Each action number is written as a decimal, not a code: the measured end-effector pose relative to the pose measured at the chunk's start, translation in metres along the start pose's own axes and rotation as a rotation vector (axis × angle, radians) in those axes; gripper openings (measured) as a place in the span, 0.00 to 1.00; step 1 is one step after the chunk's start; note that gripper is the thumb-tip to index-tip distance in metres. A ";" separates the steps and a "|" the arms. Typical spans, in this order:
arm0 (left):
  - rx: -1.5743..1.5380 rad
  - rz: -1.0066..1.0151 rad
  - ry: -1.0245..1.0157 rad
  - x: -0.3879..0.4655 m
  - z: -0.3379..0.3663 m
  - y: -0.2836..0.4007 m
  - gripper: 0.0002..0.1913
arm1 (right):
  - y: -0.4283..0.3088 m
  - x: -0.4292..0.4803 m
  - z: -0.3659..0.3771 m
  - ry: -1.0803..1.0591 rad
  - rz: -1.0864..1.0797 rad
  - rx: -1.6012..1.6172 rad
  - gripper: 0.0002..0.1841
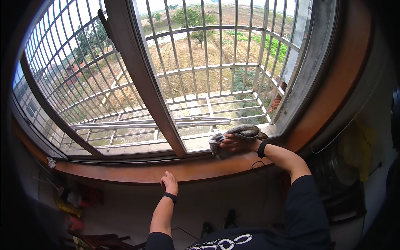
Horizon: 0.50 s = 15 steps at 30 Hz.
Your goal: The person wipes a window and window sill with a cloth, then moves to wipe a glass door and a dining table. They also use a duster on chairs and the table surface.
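A grey cloth [246, 131] is bunched in my right hand [236, 144], at the lower right corner of the window, over the bottom frame. My left hand [169, 182] rests by the front edge of the wooden windowsill [134, 173], fingers loosely bent, holding nothing. The brown window frame [156, 103] rises between the hands, to the left of the cloth. Beyond the window stands a metal security grille [207, 66]. A dark band circles each of my wrists.
A small crumpled item [51, 162] lies at the sill's left end. A beaded cord [347, 128] hangs at the right. Below left are a dark wooden chair [100, 240] and red and yellow items. A thin black cable loops over the sill's edge near my right forearm.
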<state>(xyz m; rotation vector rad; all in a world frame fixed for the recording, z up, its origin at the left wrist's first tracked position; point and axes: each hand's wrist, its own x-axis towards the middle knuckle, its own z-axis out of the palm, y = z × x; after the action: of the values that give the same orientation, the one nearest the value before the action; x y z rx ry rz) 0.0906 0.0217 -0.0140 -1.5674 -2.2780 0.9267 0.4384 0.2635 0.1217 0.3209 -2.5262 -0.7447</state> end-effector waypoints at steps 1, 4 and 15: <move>0.003 -0.006 0.003 0.000 -0.003 -0.001 0.17 | 0.006 -0.007 -0.014 -0.134 0.029 0.001 0.19; 0.014 0.016 -0.014 -0.002 -0.008 -0.005 0.17 | 0.047 -0.021 -0.074 -0.094 0.172 -0.094 0.18; 0.057 0.147 -0.059 -0.001 -0.015 -0.011 0.18 | 0.181 0.017 -0.304 0.390 0.881 -0.714 0.31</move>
<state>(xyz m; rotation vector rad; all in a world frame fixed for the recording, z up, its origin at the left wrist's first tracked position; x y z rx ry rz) 0.0903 0.0243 0.0045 -1.7236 -2.1784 1.0782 0.5638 0.2713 0.4533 -0.7610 -1.6188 -0.9907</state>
